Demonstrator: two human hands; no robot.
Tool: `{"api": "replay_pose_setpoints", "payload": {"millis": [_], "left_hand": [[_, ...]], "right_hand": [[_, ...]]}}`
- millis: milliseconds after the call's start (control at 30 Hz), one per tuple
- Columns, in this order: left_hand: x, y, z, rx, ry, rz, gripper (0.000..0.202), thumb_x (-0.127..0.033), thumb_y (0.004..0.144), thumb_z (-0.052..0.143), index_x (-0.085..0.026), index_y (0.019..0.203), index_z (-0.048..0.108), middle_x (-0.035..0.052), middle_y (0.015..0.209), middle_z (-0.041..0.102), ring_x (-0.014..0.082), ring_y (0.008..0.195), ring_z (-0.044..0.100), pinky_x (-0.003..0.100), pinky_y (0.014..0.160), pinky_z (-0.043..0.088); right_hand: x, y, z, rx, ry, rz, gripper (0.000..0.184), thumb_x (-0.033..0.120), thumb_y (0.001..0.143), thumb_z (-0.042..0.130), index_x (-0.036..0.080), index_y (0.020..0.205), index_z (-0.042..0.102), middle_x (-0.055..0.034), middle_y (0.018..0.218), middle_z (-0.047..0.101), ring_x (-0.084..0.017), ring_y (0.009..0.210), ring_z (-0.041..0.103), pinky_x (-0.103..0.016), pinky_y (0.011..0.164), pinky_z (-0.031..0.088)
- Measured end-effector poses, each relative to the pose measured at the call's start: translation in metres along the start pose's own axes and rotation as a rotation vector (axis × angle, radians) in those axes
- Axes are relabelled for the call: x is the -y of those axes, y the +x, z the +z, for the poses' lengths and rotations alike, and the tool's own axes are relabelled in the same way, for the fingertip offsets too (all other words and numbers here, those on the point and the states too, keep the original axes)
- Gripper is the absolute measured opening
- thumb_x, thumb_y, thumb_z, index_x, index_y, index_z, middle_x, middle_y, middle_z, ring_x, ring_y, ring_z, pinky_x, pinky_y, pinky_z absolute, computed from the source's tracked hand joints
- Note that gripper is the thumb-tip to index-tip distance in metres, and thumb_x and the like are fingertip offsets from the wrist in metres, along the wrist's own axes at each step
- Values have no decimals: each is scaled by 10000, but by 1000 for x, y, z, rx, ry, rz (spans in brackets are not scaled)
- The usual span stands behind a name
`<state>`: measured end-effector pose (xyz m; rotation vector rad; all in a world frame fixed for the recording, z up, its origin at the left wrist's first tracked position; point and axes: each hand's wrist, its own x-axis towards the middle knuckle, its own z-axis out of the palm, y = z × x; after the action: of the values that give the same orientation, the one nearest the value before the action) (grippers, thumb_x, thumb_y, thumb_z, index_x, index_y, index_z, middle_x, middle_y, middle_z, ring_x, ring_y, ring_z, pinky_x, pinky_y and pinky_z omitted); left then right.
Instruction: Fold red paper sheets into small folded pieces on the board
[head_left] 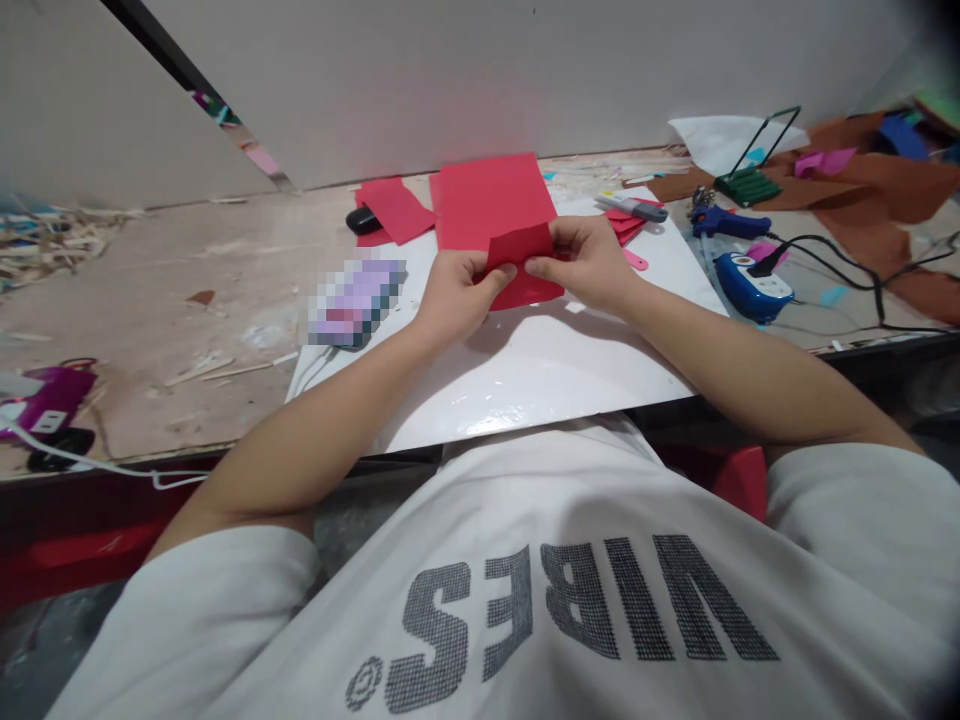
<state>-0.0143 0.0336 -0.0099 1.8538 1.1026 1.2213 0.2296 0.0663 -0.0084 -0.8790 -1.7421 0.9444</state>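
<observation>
Between my two hands a small piece of red paper (520, 245) is pinched and bent, its upper part standing up. My left hand (459, 290) grips its left edge between thumb and fingers. On the other side, my right hand (589, 258) pinches the right edge the same way, the thumbs close together at the middle. Larger red sheets (491, 195) lie flat just behind. All this is over a glossy white board (487, 385). Smaller red pieces (397, 208) lie to the left, partly covering a black object (363, 220).
A grey utility knife (634, 208) lies on red scraps at the right. Beyond it are a blue glue gun (731, 222) on the table and a blue power socket (752, 287) with black cables. A blurred-out purple phone-like object (360, 300) lies left. Wood slivers (45, 245) litter the far left.
</observation>
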Motion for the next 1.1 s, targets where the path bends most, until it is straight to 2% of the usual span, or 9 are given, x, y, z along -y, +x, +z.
{"api": "replay_pose_setpoints", "payload": {"millis": [167,267,367,433,533,600,667,867,1100], "left_hand": [[-1,-1,-2,23,24,87,320,-490,1105,830,-220,953,909,18,782,765,204,693,689,346,653,589],[7,2,-3,27,4,115,515,-656,1134,845,-240,832,818,20,699,706,212,650,679,356,606,573],[14,5,-3,33,-52,91,650,-794,1093,901,-249,774,748,30,670,700,230,650,723,364,595,595],[14,6,-3,48,-96,63,594,-785,1011,999,-242,859,814,43,738,781,253,717,788,371,639,644],[11,4,-3,91,-157,27,533,-666,880,1129,-218,1081,924,80,941,914,284,837,862,377,707,697],[11,3,-4,122,-182,15,546,-610,860,1145,-211,1176,950,98,1030,947,288,861,874,372,708,701],[13,3,-5,138,-182,16,518,-607,900,1115,-215,1199,957,94,1019,944,273,832,857,362,685,685],[25,6,-5,120,-133,36,518,-751,1030,963,-239,1088,907,53,828,825,209,633,703,353,590,603],[16,6,-6,91,-51,100,621,-846,1062,885,-258,887,796,35,726,725,252,715,747,382,677,656]], "right_hand": [[9,-5,4,55,99,82,437,535,841,1083,236,1091,885,-69,1053,908,-337,1124,873,-504,998,781],[9,-5,4,59,145,100,437,558,845,1097,230,1045,887,-69,1010,918,-330,1076,887,-485,942,792],[6,-3,3,54,172,114,462,574,830,1128,237,1032,886,-84,999,931,-340,1073,899,-478,918,807],[4,-2,2,43,162,112,477,579,829,1139,243,1052,886,-87,1007,936,-349,1092,902,-485,932,814],[3,-1,2,15,135,93,481,602,850,1131,254,1071,884,-85,1026,935,-362,1121,898,-527,985,820],[2,-1,2,-4,124,82,483,626,856,1127,265,1060,879,-82,1026,930,-372,1130,893,-562,1017,821],[2,-1,2,-13,120,78,492,648,856,1127,272,1051,877,-82,1035,932,-375,1135,891,-573,1033,821],[1,-1,0,24,144,56,556,683,849,1129,250,1091,877,-91,1094,940,-350,1141,889,-527,1036,804],[2,-2,-1,66,198,76,553,589,764,1171,259,1087,867,-80,1043,933,-346,1094,893,-497,963,809]]}}
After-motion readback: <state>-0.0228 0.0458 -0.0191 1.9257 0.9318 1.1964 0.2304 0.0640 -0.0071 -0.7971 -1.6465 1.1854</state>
